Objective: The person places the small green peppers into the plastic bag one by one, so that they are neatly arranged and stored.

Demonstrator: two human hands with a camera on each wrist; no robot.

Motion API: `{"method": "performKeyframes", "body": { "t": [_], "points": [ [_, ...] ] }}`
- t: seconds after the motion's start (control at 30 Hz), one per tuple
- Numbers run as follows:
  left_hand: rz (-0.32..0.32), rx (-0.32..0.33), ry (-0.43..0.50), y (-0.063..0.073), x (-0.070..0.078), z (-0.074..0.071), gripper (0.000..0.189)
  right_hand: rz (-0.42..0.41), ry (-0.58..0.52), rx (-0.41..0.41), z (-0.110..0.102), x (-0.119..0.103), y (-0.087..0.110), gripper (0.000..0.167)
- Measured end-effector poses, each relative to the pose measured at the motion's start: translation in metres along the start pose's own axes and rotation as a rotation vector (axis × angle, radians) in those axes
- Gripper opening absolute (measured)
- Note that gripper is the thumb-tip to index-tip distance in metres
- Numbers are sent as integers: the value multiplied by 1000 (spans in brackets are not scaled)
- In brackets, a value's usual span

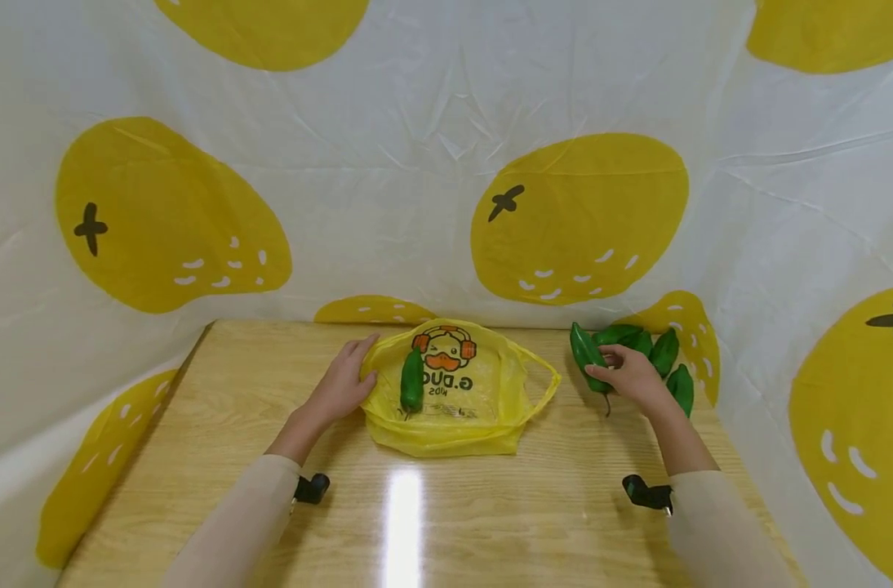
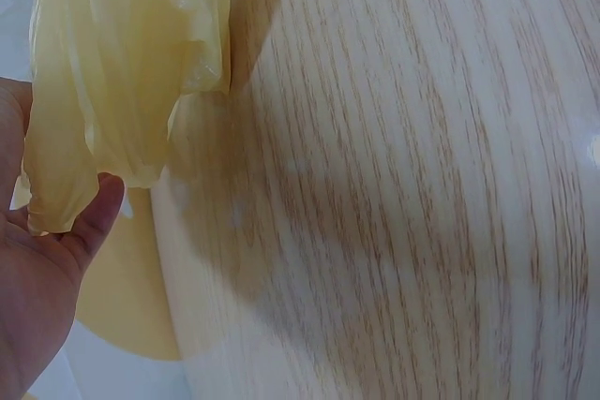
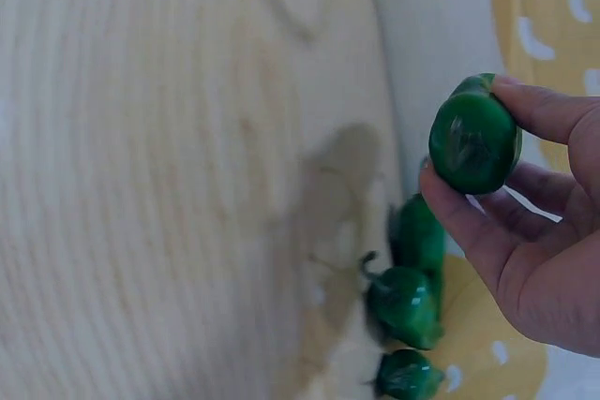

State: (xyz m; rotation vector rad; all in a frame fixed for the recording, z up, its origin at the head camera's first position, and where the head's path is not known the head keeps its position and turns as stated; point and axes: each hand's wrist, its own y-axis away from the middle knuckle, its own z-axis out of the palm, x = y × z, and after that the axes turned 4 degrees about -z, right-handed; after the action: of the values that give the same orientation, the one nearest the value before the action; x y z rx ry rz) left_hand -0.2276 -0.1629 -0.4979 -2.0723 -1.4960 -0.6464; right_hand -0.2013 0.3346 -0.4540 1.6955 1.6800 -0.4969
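Note:
A yellow plastic bag (image 1: 490, 437) with a printed duck lies mouth-open in the middle of the table. Its left rim is held by my left hand (image 1: 344, 380), thumb and fingers pinching the film, as the left wrist view also shows with the hand (image 2: 42, 278) on the bag (image 2: 131, 63). One green pepper (image 1: 412, 382) is inside the bag. To the right, my right hand (image 1: 633, 374) grips another green pepper (image 1: 586, 355) between thumb and fingers. In the right wrist view this pepper (image 3: 473, 142) is raised off the table, seen end-on.
Several more green peppers (image 1: 664, 351) lie behind and right of my right hand, near the table's back right corner. A white cloth (image 1: 388, 220) printed with yellow fruit stands around the wooden table (image 1: 505, 523). The bag's handle loop (image 1: 549, 384) sticks out rightward.

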Motion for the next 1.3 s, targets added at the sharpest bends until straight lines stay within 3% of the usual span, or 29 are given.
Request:
{"method": "performKeyframes", "body": {
  "t": [0.33,0.67,1.3],
  "points": [
    [4,-10,3,0,1,-1,69,-24,-115,-11,-11,-29,4,81],
    [-12,-20,-5,0,-2,-1,71,-104,-134,-46,2,-51,-2,81],
    [22,0,-19,2,3,0,71,-204,-142,-130,29,-78,-16,68]
  ]
}}
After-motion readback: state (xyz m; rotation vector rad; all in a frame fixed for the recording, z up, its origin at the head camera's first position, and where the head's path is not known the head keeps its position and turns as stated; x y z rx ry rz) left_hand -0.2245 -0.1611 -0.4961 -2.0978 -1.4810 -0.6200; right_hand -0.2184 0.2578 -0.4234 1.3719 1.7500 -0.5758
